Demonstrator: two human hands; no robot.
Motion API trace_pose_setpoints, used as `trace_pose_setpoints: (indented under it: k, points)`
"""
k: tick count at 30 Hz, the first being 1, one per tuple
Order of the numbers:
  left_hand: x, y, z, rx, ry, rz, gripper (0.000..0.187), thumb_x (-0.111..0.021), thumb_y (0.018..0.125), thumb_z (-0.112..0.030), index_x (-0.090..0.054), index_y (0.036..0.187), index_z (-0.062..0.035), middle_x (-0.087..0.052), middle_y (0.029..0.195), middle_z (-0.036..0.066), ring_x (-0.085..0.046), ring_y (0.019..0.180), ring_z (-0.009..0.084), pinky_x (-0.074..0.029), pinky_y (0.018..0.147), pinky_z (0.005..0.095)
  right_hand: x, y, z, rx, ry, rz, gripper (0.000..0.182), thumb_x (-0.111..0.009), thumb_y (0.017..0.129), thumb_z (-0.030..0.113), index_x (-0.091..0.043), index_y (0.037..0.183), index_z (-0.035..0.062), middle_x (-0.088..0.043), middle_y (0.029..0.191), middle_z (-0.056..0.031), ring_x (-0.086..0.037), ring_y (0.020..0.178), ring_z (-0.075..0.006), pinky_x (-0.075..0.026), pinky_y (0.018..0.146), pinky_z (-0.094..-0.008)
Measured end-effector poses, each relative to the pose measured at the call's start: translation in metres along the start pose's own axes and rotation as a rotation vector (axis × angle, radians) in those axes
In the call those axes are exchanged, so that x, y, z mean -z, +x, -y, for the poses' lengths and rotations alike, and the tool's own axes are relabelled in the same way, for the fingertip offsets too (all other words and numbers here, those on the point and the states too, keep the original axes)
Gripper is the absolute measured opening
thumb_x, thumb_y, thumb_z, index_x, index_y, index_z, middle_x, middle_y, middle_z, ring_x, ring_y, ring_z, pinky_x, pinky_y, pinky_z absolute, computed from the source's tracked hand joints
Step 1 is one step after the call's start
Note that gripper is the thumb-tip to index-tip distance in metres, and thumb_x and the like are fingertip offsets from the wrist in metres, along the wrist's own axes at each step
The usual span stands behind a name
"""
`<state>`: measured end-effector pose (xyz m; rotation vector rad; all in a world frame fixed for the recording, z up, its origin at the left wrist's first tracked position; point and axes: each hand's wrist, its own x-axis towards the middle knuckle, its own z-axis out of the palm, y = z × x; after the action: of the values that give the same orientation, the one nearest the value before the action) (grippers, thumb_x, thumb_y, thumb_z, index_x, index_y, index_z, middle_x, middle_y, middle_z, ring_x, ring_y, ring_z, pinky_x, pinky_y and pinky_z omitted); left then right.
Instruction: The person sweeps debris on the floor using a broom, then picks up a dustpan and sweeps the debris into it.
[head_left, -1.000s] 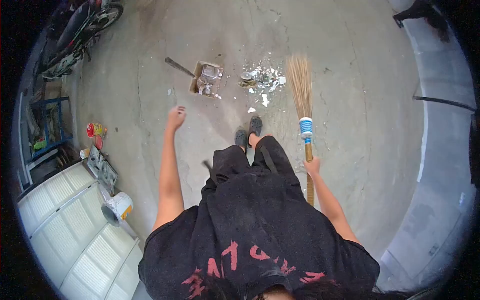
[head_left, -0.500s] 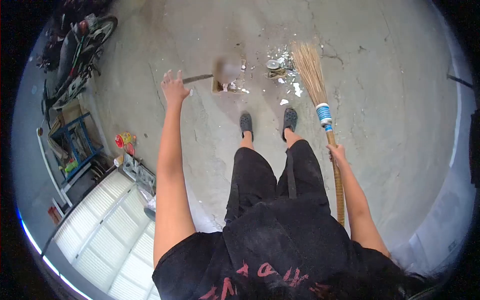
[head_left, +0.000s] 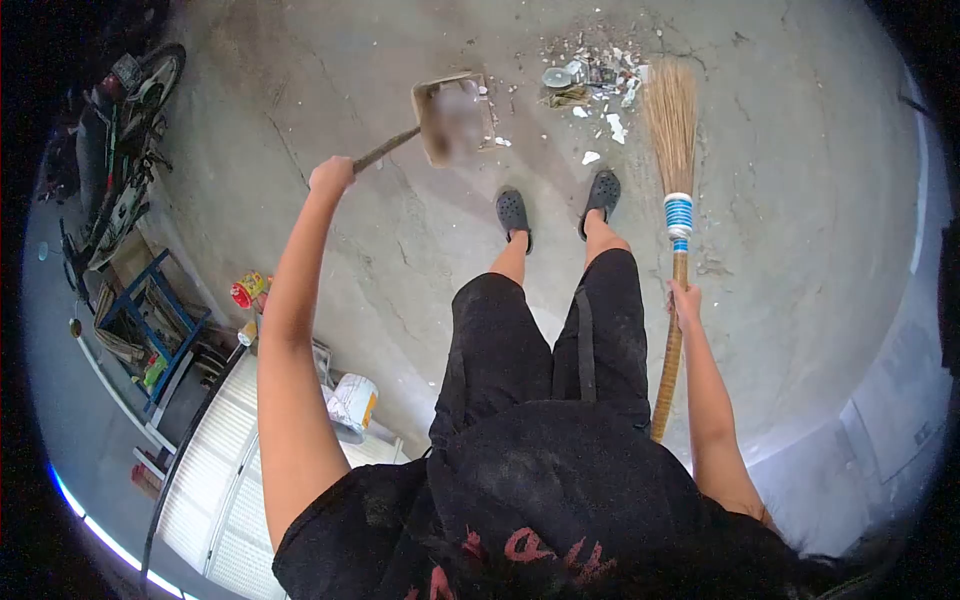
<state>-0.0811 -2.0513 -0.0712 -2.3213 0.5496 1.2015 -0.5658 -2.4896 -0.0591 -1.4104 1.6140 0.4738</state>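
Note:
My left hand point(head_left: 332, 176) is closed around the handle of a dustpan point(head_left: 455, 120), which is on or just above the floor in front of my left foot; its inside looks blurred. In my right hand point(head_left: 684, 303) is the wrapped handle of a broom point(head_left: 670, 130), its straw bristles pointing away from me. Just left of the bristles lies a pile of debris point(head_left: 600, 75) with white flakes, a clear round piece and bits of straw. A few white scraps point(head_left: 502, 142) lie beside the dustpan's right edge.
My feet in dark clogs point(head_left: 512, 210) stand on the cracked concrete floor point(head_left: 800, 200). On the left are a motorcycle point(head_left: 110, 150), a blue metal frame point(head_left: 150, 320), a red and yellow container point(head_left: 250, 290), a white bucket point(head_left: 353, 402) and a white slatted panel point(head_left: 220, 470).
My left hand has gone from spread fingers near the dustpan handle to a grip on it. The dustpan now lies at a different angle. The broom has shifted right, away from the debris.

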Motion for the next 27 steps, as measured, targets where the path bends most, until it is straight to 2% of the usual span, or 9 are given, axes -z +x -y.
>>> trace_pose_setpoints:
  k: [7, 13, 15, 17, 20, 22, 23, 25, 27]
  points:
    - [-0.039, -0.022, 0.01, 0.083, -0.148, 0.161, 0.026, -0.056, 0.072, -0.022, -0.061, 0.091, -0.0047, -0.06, 0.092, 0.017, -0.058, 0.087, 0.0325, -0.048, 0.073, 0.0397, -0.009, 0.009, 0.04, 0.078, -0.013, -0.063, 0.024, -0.062, 0.072, 0.021, -0.05, 0.061, 0.003, -0.048, 0.049, -0.0038, -0.049, 0.036, -0.014, -0.039, 0.033, -0.0275]
    - [-0.083, -0.048, 0.025, 0.07, -0.372, 0.278, 0.029, -0.059, 0.073, -0.027, -0.061, 0.087, -0.002, -0.062, 0.074, 0.017, -0.062, 0.064, 0.028, -0.049, 0.059, 0.0379, -0.013, 0.029, 0.071, 0.355, -0.389, -0.068, 0.028, -0.061, 0.072, 0.025, -0.052, 0.062, 0.0, -0.049, 0.046, -0.0076, -0.053, 0.04, -0.0175, -0.04, 0.037, -0.0317]
    - [-0.099, -0.048, 0.021, 0.088, -0.423, 0.22, 0.028, -0.059, 0.074, -0.027, -0.061, 0.085, -0.001, -0.061, 0.068, 0.016, -0.061, 0.054, 0.0258, -0.049, 0.053, 0.0369, -0.025, 0.049, 0.082, 0.372, -0.54, -0.031, 0.032, -0.061, 0.072, 0.029, -0.055, 0.068, -0.002, -0.054, 0.052, -0.0154, -0.057, 0.046, -0.0265, -0.044, 0.045, -0.0365]
    - [-0.102, -0.047, 0.016, 0.105, -0.4, 0.22, 0.03, -0.059, 0.073, -0.027, -0.06, 0.085, 0.0007, -0.061, 0.069, 0.017, -0.061, 0.055, 0.0258, -0.049, 0.053, 0.0356, -0.042, 0.059, 0.1, 0.617, -0.703, -0.018, 0.037, -0.06, 0.073, 0.033, -0.056, 0.073, -0.0041, -0.056, 0.061, -0.0214, -0.059, 0.059, -0.0343, -0.045, 0.054, -0.0399]
    - [-0.1, -0.048, 0.014, 0.124, -0.413, 0.246, 0.028, -0.058, 0.075, -0.026, -0.061, 0.081, 0.0008, -0.061, 0.063, 0.013, -0.061, 0.054, 0.0241, -0.05, 0.052, 0.0346, -0.085, 0.064, 0.127, 0.762, -0.774, -0.007, 0.043, -0.058, 0.075, 0.038, -0.056, 0.073, -0.0052, -0.056, 0.064, -0.0228, -0.058, 0.059, -0.0349, -0.044, 0.053, -0.0413]
    - [-0.093, -0.049, 0.016, 0.188, -0.876, 0.401, 0.029, -0.055, 0.077, -0.028, -0.06, 0.089, -0.0024, -0.061, 0.071, 0.009, -0.062, 0.061, 0.0211, -0.05, 0.053, 0.0341, -0.115, 0.08, 0.138, 0.732, -0.82, 0.059, 0.044, -0.058, 0.075, 0.038, -0.056, 0.075, -0.0054, -0.057, 0.067, -0.0236, -0.059, 0.061, -0.0352, -0.045, 0.054, -0.0415]
    - [-0.091, -0.056, 0.02, 0.191, -0.877, 0.405, 0.029, -0.055, 0.077, -0.028, -0.06, 0.089, -0.0024, -0.061, 0.071, 0.009, -0.062, 0.061, 0.0211, -0.05, 0.053, 0.0341, -0.131, 0.079, 0.142, 0.652, -0.869, 0.105, 0.041, -0.058, 0.075, 0.036, -0.057, 0.075, -0.0053, -0.057, 0.069, -0.0242, -0.059, 0.065, -0.0361, -0.046, 0.056, -0.0415]
    - [-0.085, -0.076, 0.031, 0.111, -1.539, 0.308, 0.033, -0.051, 0.079, -0.03, -0.055, 0.102, -0.0065, -0.059, 0.084, 0.006, -0.062, 0.07, 0.0187, -0.049, 0.055, 0.0328, -0.151, 0.076, 0.134, 0.569, -0.92, 0.152, 0.039, -0.057, 0.075, 0.034, -0.057, 0.075, -0.0053, -0.058, 0.071, -0.0248, -0.059, 0.068, -0.037, -0.047, 0.058, -0.0415]
    - [-0.079, -0.094, 0.031, 0.09, -1.581, 0.314, 0.042, -0.05, 0.079, -0.031, -0.047, 0.114, -0.0078, -0.056, 0.096, 0.008, -0.062, 0.077, 0.0174, -0.049, 0.058, 0.0307, -0.169, 0.072, 0.116, 0.662, -0.943, 0.129, 0.032, -0.058, 0.072, 0.027, -0.057, 0.076, -0.0054, -0.058, 0.071, -0.0239, -0.059, 0.07, -0.0371, -0.049, 0.061, -0.0408]
